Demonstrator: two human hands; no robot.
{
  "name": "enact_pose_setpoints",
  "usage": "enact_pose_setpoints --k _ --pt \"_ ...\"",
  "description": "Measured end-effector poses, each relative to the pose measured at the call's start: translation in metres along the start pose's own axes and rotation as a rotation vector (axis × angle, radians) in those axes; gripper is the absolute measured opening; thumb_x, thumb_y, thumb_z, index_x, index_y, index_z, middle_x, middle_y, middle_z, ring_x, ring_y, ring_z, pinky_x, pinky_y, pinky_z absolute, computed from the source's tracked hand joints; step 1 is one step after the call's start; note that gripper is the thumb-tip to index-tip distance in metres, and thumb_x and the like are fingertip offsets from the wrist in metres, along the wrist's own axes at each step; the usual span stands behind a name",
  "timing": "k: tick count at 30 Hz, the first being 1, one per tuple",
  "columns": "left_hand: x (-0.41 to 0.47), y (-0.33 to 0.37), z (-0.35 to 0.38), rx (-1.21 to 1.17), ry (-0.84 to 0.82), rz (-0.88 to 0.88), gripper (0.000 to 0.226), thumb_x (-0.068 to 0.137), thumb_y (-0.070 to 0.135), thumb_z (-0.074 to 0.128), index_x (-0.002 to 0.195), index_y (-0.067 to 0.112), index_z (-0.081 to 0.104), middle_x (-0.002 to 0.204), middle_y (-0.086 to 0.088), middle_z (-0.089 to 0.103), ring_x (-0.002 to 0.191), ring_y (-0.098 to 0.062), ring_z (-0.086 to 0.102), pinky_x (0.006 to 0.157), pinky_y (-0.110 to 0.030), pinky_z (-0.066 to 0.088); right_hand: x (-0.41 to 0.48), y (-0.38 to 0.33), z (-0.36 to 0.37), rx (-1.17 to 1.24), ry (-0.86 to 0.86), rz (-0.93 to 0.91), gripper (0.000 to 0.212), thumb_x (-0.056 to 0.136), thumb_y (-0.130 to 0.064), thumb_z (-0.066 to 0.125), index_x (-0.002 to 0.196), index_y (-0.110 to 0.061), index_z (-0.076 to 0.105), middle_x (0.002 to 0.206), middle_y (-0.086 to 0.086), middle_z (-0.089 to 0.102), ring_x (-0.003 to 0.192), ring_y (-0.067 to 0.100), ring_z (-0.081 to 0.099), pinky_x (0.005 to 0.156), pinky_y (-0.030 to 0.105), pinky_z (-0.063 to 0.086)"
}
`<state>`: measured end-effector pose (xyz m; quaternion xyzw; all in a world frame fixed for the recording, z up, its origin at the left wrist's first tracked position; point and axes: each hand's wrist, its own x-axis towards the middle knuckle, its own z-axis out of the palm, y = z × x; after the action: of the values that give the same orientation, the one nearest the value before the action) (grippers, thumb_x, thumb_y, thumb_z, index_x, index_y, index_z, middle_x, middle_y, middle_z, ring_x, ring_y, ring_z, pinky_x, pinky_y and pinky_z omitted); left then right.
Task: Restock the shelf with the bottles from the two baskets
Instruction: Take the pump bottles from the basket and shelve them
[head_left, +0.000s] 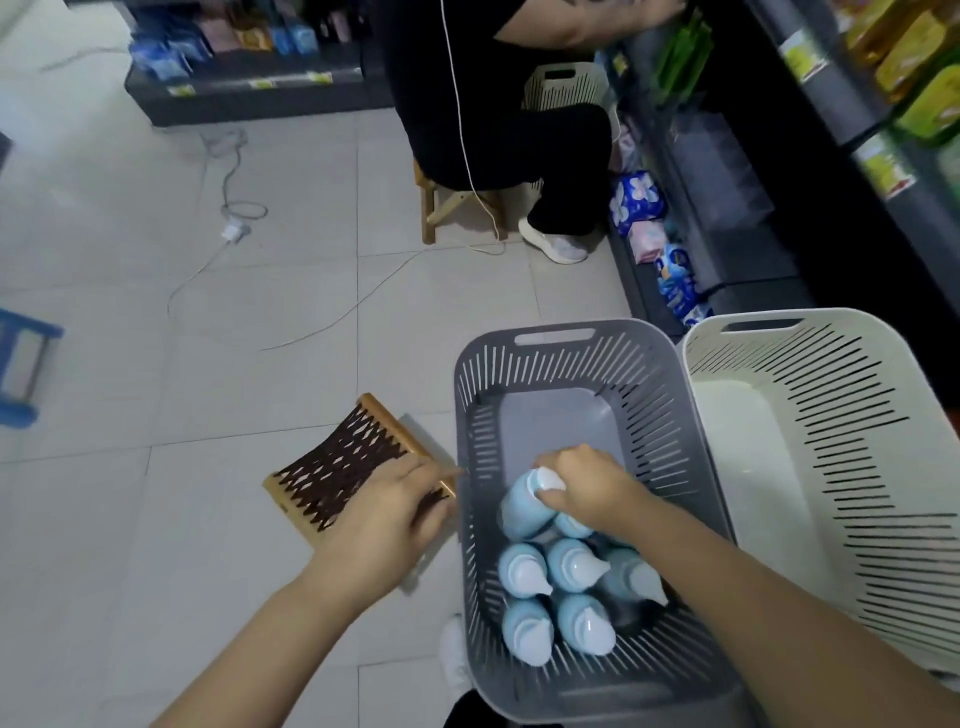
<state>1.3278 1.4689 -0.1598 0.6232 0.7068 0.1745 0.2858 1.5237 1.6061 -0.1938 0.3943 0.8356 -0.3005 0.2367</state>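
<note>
**Item 1, bottle** (524, 506). Pale blue with a white cap, lifted at a tilt inside the grey basket (655, 415), cap uppermost. We log it as the piece in hand. We judge this the pick-up step, with the shelf placement not yet made.

**Item 2, right grip** (582, 480). Clenched round the bottle's cap and neck, reaching in from above. The neck is the narrowest part and the one that stands clear of its neighbours, which likely explains the hold.

**Item 3, remaining bottles** (574, 564). Several of the same kind, packed close together at the near end of the grey basket, caps up and leaning. The far end shows bare floor panel, so we judge the restocking well under way but unfinished.

**Item 4, left grip** (384, 512). Held over the near edge of a woven stool (337, 467), fingertips just beside the basket rim (perhaps to steady it). We cannot tell whether it grasps anything or touches the rim.

**Item 5, white basket** (841, 415). Stands touching the grey one on its right.

**Item 6, shelf** (748, 260). Dark unit beyond the baskets, with soft packets (636, 200) on its low tier.

**Item 7, surroundings.** Tiled floor (156, 312), a loose cable (228, 171), and a seated person (467, 104) reaching into the same shelf.
</note>
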Motion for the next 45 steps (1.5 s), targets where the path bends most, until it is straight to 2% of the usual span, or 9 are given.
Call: enact_pose_setpoints --k 7,13,15,18,22,25,31,40,45 --pt "0.030 0.049 0.005 -0.155 -0.076 0.019 0.068 0.077 0.044 0.072 0.136 0.036 0.038 0.126 0.032 0.038 0.116 0.013 0.036 0.096 -0.002 0.023 -0.050 0.004 -0.086 0.566 0.236 -0.128 0.020 0.084 -0.021 0.068 0.102 -0.015 0.070 0.100 0.001 0.070 0.095 0.017 0.064 0.086 0.032 0.050" --pt "0.040 0.052 0.007 -0.266 0.010 -0.061 0.064 0.069 0.042 0.079 0.117 0.046 0.037 0.103 0.031 0.051 0.095 0.014 0.051 0.072 -0.006 0.040 -0.048 0.007 -0.087 1.136 0.157 -0.152 0.026 0.088 -0.025 0.060 0.112 -0.017 0.061 0.095 -0.007 0.068 0.083 0.002 0.064 0.081 0.017 0.053" --pt "0.036 0.044 0.007 -0.270 0.069 -0.124 0.065 0.069 0.043 0.078 0.118 0.045 0.035 0.103 0.027 0.052 0.092 0.014 0.051 0.068 -0.009 0.041 -0.039 0.015 -0.067 1.044 0.134 -0.078 0.037 0.086 -0.037 0.057 0.119 -0.019 0.056 0.103 -0.005 0.065 0.091 0.010 0.063 0.076 0.015 0.052" --pt "0.031 0.033 0.007 -0.336 0.137 -0.210 0.063 0.070 0.039 0.078 0.118 0.039 0.037 0.099 0.024 0.053 0.089 0.014 0.052 0.065 -0.012 0.044 -0.023 0.032 -0.025 0.650 0.046 0.016 0.067 0.076 -0.048 0.068 0.132 -0.017 0.050 0.128 0.002 0.058 0.113 0.016 0.057 0.099 0.030 0.047" --pt "0.026 0.022 0.008 -0.434 0.200 -0.294 0.069 0.062 0.053 0.080 0.117 0.039 0.040 0.100 0.022 0.056 0.088 0.010 0.055 0.069 -0.019 0.047 -0.007 0.046 0.016 0.062 -0.117 -0.107 0.076 0.073 -0.027 0.076 0.140 -0.019 0.040 0.141 0.005 0.042 0.127 0.022 0.042 0.104 0.026 0.032" --pt "0.021 0.019 0.009 -0.471 0.209 -0.330 0.065 0.064 0.054 0.078 0.115 0.042 0.041 0.103 0.021 0.056 0.090 0.008 0.055 0.072 -0.022 0.049 0.002 0.048 0.030 -0.057 -0.170 -0.156 0.062 0.075 -0.012 0.068 0.134 -0.020 0.049 0.136 0.005 0.044 0.125 0.024 0.044 0.102 0.025 0.034" --pt "0.014 0.014 0.013 -0.495 0.195 -0.368 0.079 0.054 0.064 0.068 0.123 0.039 0.041 0.109 0.021 0.056 0.097 0.000 0.057 0.083 -0.033 0.053 0.011 0.057 0.030 0.105 -0.025 -0.049 0.044 0.072 -0.016 0.067 0.115 -0.024 0.066 0.120 0.002 0.065 0.112 0.024 0.058 0.096 0.031 0.046" --pt "0.011 0.035 0.003 -0.537 0.186 -0.378 0.075 0.054 0.064 0.068 0.120 0.040 0.042 0.108 0.015 0.058 0.095 -0.006 0.059 0.078 -0.035 0.054 -0.019 0.057 -0.013 0.585 0.192 0.070 0.037 0.070 -0.015 0.078 0.106 -0.015 0.070 0.095 -0.003 0.065 0.089 0.012 0.061 0.076 0.021 0.042" --pt "0.008 0.062 -0.015 -0.568 0.212 -0.384 0.064 0.066 0.052 0.076 0.119 0.038 0.042 0.108 0.013 0.057 0.094 -0.009 0.060 0.073 -0.032 0.053 -0.041 0.051 -0.044 0.757 0.321 0.071 0.017 0.072 -0.021 0.079 0.087 -0.017 0.073 0.085 0.001 0.069 0.079 0.014 0.063 0.070 0.028 0.051"
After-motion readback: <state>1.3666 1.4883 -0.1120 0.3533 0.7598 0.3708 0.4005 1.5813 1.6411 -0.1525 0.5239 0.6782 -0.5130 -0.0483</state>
